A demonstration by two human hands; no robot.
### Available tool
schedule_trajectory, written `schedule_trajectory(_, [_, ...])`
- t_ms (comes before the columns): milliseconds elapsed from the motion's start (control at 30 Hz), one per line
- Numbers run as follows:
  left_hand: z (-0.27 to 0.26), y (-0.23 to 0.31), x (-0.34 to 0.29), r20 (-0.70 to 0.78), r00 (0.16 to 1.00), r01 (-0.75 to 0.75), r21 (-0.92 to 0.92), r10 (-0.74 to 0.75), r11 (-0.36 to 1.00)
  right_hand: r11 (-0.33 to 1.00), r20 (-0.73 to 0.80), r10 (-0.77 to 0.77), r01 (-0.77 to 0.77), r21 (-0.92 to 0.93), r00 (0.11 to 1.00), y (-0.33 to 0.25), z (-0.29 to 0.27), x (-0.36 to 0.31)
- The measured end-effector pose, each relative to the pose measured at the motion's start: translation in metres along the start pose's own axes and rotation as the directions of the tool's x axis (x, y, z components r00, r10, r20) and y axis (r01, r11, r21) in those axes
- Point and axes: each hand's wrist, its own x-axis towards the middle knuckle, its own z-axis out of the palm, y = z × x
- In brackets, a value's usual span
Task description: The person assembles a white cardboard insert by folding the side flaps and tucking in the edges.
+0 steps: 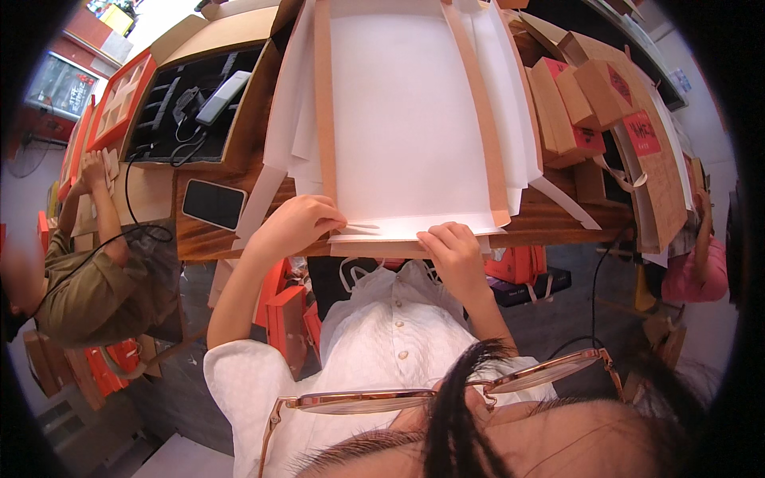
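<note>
A large white cardboard sheet lies in front of me, with a brown strip along its left side and another along its right side. Its near edge is a narrow raised flap. My left hand is closed in a pinch at the near left corner, by the end of the left strip. Further right, my right hand grips the near flap between thumb and fingers. More white layers stick out beneath the sheet on both sides.
Left on the wooden table are a phone and an open box holding a white device and cables. Brown and red cartons stack at the right. People work at both sides; red boxes stand below the table.
</note>
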Motion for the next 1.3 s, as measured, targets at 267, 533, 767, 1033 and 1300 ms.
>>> schedule_trajectory(267, [0.009, 0.025, -0.018, -0.236, 0.957, -0.109, 0.244, 0.168, 0.964, 0.989, 0.001, 0.104, -0.104, 0.108, 0.995, 0.0, -0.001, 0.013])
schedule_trajectory(533, [0.02, 0.019, -0.025, -0.18, 0.972, -0.137, 0.096, 0.152, 0.986, 0.978, 0.086, 0.15, -0.161, 0.129, 0.985, 0.003, -0.002, 0.015])
schedule_trajectory(767, [0.013, 0.023, -0.021, -0.227, 0.97, -0.081, 0.037, 0.087, 0.996, 0.994, -0.13, 0.102, -0.098, 0.041, 0.986, 0.002, -0.034, 0.012])
schedule_trajectory(1033, [-0.006, 0.021, -0.02, -0.265, 0.946, 0.131, -0.22, -0.189, 0.967, 0.756, -0.223, 0.619, -0.495, 0.428, 0.753, 0.04, -0.105, -0.015])
schedule_trajectory(1300, [-0.025, 0.007, 0.01, -0.234, 0.954, -0.104, 0.327, 0.187, 0.939, 0.9, 0.108, 0.4, -0.412, 0.142, 0.91, 0.075, -0.106, 0.028])
